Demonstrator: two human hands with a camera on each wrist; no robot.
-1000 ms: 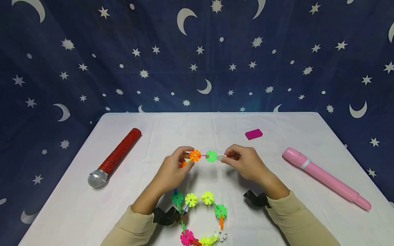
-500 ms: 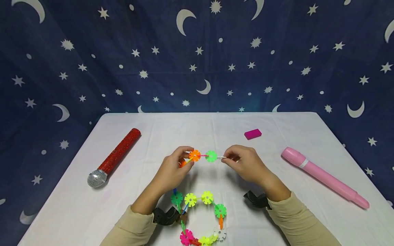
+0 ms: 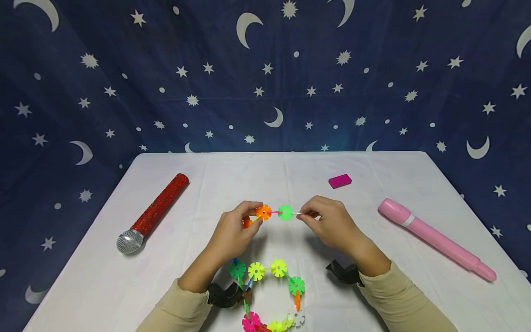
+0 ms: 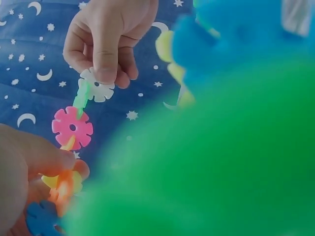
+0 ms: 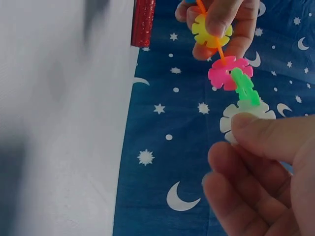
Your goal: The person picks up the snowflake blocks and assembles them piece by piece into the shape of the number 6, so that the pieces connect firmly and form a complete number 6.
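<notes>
My left hand (image 3: 234,233) pinches a chain of slotted plastic discs by a yellow disc (image 5: 206,30), with an orange disc (image 3: 263,212) beside the fingertips. From there run a pink disc (image 4: 72,127) and a light green disc (image 3: 285,212). My right hand (image 3: 333,226) pinches a white disc (image 5: 246,115) between thumb and index finger, and its rim meets the green disc's edge. The chain continues below my left wrist into a loop of coloured discs, with a dark green disc (image 3: 238,269) and a yellow-green disc (image 3: 279,268) showing. Part of it is hidden by my left arm.
A red glittery toy microphone (image 3: 153,212) lies at the left of the white table (image 3: 232,177). A magenta block (image 3: 340,181) sits toward the back, and a thick pink marker-shaped tube (image 3: 435,240) lies on the right. Black straps circle both wrists.
The white disc in my right hand has turned from partly face-on to edge-on beside the green disc. My left hand has barely shifted, keeping its pinch on the chain.
</notes>
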